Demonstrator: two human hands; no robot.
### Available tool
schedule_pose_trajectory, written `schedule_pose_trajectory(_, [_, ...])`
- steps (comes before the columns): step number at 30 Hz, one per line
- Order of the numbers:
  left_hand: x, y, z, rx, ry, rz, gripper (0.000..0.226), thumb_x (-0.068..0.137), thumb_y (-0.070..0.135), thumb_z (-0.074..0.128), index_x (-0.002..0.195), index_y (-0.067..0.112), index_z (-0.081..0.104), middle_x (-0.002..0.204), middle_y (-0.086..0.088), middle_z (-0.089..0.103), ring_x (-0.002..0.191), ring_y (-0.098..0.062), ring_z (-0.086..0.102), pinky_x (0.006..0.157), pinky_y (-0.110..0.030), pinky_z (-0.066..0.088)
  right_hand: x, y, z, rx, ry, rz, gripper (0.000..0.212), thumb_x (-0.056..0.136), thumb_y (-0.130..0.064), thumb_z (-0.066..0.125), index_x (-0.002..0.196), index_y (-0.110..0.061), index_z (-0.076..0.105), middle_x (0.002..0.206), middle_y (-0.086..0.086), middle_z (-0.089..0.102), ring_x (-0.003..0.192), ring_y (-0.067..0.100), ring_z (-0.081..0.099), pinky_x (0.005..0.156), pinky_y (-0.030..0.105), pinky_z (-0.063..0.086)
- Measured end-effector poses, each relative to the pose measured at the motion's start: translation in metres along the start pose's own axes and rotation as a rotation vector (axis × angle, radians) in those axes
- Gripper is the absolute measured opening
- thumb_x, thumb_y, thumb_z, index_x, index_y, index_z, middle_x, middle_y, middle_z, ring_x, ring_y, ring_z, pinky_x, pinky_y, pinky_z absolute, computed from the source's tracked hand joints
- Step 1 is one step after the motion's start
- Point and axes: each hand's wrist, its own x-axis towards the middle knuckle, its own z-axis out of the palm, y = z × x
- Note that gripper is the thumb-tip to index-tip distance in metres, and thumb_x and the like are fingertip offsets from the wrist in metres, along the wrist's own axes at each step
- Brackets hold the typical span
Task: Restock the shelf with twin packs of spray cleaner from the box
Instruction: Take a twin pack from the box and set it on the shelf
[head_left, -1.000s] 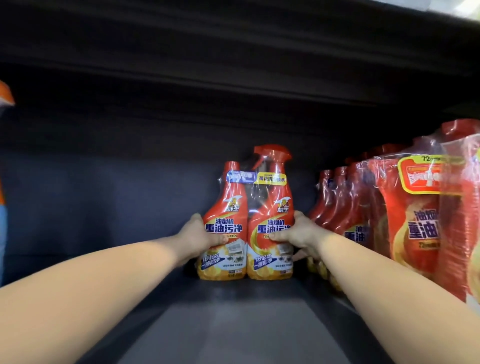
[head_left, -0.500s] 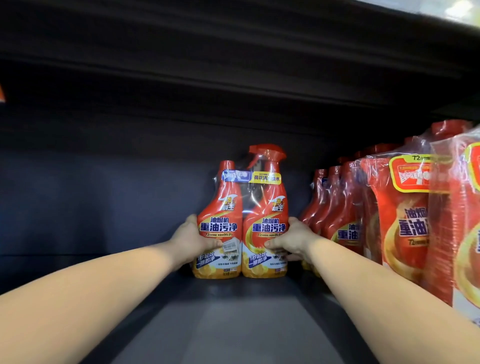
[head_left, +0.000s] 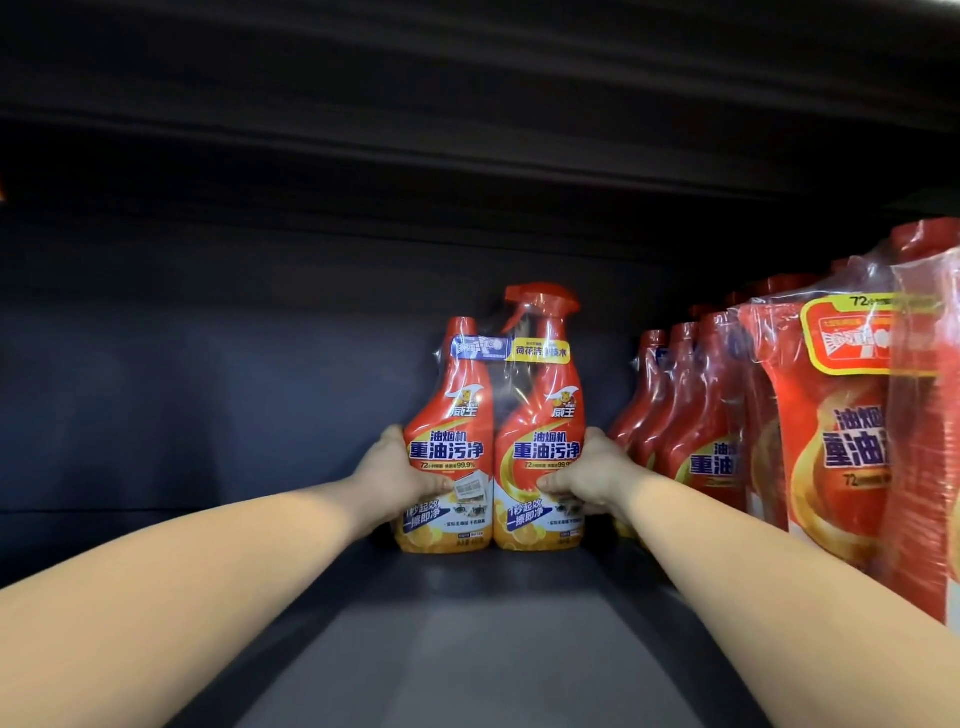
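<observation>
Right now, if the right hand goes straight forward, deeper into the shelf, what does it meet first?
Probably the shelf's dark back wall. The right hand holds the twin pack beside the row of packs; the gap between them looks free, though depth is unclear.

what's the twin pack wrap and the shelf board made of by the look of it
Twin pack: two red bottles, likely plastic, in clear glossy film, going by the crinkles and glare. Shelf board: dark, smooth, matte with a soft sheen; painted metal perhaps, can't confirm.
</observation>
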Motion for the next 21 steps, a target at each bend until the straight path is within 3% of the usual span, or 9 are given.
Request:
schedule_pose_trajectory(3, [0.001, 0.000, 0.003, 0.012, 0.007, 0.003, 0.065, 0.071, 0.011, 0.081, 0.122, 0.010, 0.040, 0.116, -0.010, 0.060, 0.107, -0.026, 0.060, 0.092, -0.042, 0.051, 0.004, 0.002, 0.002, -0.010, 0.017, -0.002, 0.063, 0.069, -0.011, 0.083, 0.118, -0.012, 0.044, 0.116, 0.010, 0.062, 0.107, 0.028, 0.062, 0.092, 0.045, 0.053])
schedule_pose_trajectory(14, [0.004, 0.003, 0.001, 0.056, -0.053, -0.050, 0.068, 0.074, 0.013, 0.079, 0.126, 0.010, 0.035, 0.119, -0.010, 0.058, 0.109, -0.027, 0.059, 0.094, -0.040, 0.050, -0.001, -0.002, 0.003, -0.161, 0.048, -0.007, 0.067, 0.074, -0.017, 0.080, 0.127, -0.008, 0.041, 0.122, 0.010, 0.059, 0.113, 0.027, 0.059, 0.098, 0.038, 0.049])
schedule_pose_trajectory(17, [0.002, 0.007, -0.007, 0.168, -0.087, -0.040, 0.071, 0.071, 0.023, 0.081, 0.125, 0.013, 0.037, 0.121, -0.011, 0.058, 0.108, -0.026, 0.060, 0.094, -0.041, 0.051, -0.006, -0.006, 0.000, -0.259, 0.053, -0.021, 0.068, 0.075, -0.022, 0.079, 0.129, -0.006, 0.041, 0.124, 0.011, 0.059, 0.114, 0.027, 0.058, 0.097, 0.034, 0.048])
schedule_pose_trajectory(21, [-0.015, 0.020, -0.025, 0.517, -0.039, 0.147, 0.086, 0.078, 0.042, 0.072, 0.143, 0.015, 0.025, 0.138, -0.012, 0.039, 0.125, -0.028, 0.047, 0.105, -0.037, 0.040, -0.022, -0.018, -0.007, -0.493, 0.101, -0.110, 0.074, 0.079, -0.034, 0.074, 0.137, -0.009, 0.035, 0.136, 0.011, 0.049, 0.122, 0.029, 0.053, 0.102, 0.038, 0.045])
